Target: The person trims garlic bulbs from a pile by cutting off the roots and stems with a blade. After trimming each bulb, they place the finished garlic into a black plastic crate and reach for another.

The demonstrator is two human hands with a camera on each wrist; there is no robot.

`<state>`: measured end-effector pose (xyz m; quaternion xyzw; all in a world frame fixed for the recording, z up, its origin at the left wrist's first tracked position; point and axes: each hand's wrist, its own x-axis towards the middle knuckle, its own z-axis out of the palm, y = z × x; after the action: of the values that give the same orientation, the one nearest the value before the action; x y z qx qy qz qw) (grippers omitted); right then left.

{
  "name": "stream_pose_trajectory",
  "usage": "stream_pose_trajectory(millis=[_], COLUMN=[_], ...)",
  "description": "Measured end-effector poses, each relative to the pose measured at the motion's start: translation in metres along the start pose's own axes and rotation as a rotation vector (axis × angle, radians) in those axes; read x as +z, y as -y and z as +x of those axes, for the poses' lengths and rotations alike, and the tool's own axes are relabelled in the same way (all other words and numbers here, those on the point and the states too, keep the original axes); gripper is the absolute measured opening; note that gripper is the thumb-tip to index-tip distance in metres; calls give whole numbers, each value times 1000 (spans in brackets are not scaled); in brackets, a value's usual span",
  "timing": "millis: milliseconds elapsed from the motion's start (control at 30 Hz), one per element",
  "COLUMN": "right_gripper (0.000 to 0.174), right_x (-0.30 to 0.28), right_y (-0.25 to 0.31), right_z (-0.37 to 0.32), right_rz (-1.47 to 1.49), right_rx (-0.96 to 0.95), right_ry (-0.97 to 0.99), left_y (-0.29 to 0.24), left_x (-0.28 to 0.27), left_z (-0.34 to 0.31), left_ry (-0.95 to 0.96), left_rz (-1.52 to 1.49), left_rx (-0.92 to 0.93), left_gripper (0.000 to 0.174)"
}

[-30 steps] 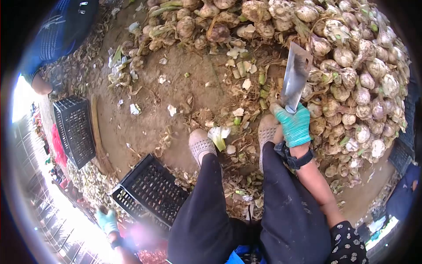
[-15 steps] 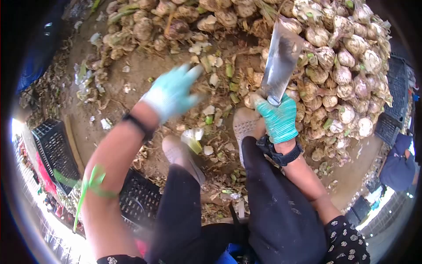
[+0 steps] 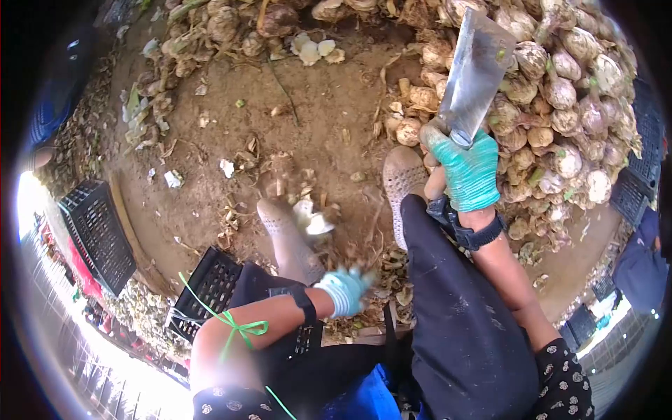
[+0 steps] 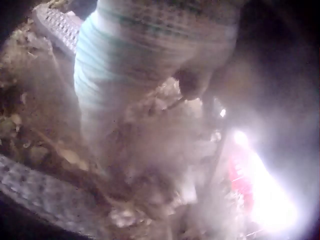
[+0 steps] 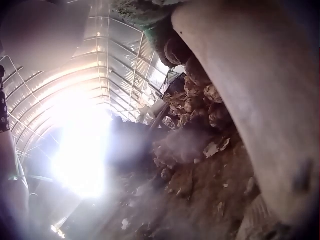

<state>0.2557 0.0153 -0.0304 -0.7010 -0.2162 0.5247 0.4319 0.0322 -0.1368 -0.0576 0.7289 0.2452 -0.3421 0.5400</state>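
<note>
My right hand (image 3: 465,168), in a green-striped glove, grips a cleaver (image 3: 476,70) by its handle. The broad metal blade points up and away, overlapping the edge of the garlic heap (image 3: 560,91). My left hand (image 3: 346,290), gloved in pale green and white, is low between my shoes, over the dry leaf scraps (image 3: 360,245). Motion blurs its fingers, which look extended. In the left wrist view the gloved hand (image 4: 135,60) reaches down among blurred scraps (image 4: 155,185). A large pale shape (image 5: 255,100) covers the right side of the right wrist view.
My perforated shoes (image 3: 406,182) flank the scraps. Bare soil (image 3: 280,105) lies ahead, with more garlic (image 3: 224,28) beyond it. Black plastic crates (image 3: 98,234) stand at left, another crate (image 3: 206,287) near my left leg. Further crates (image 3: 633,192) and a person in dark clothes (image 3: 638,262) are at far right.
My left hand has come from the far left across the ground ahead, then back between my shoes. Trimmings that lay ahead are dragged nearer me, baring soil. The right hand keeps holding the cleaver.
</note>
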Motion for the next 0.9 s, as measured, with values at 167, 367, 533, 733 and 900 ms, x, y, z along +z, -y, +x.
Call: stream_pose_trajectory(millis=[167,367,533,733,900], right_gripper=[19,15,15,16,20], right_x=[-6,-20,-21,-13,-13], right_y=[8,-13,3,28,24], right_z=[-7,-11,-18,-18,-19], right_rz=[-16,-65,41,-30,-49], right_rx=[67,-74,32,-97,-87], right_ry=[0,-32,-61,-5,53], left_y=[15,132,-2,-27,-22], left_x=[-135,-168,-63,-89,-307], left_z=[-34,10,10,-9,-37], left_ry=[-554,-1022,-229,49,-1115], left_rz=[-133,-269,437,-118,436], left_rx=[-106,-1118,-418,142,94], left_gripper=[45,80,73,56,60])
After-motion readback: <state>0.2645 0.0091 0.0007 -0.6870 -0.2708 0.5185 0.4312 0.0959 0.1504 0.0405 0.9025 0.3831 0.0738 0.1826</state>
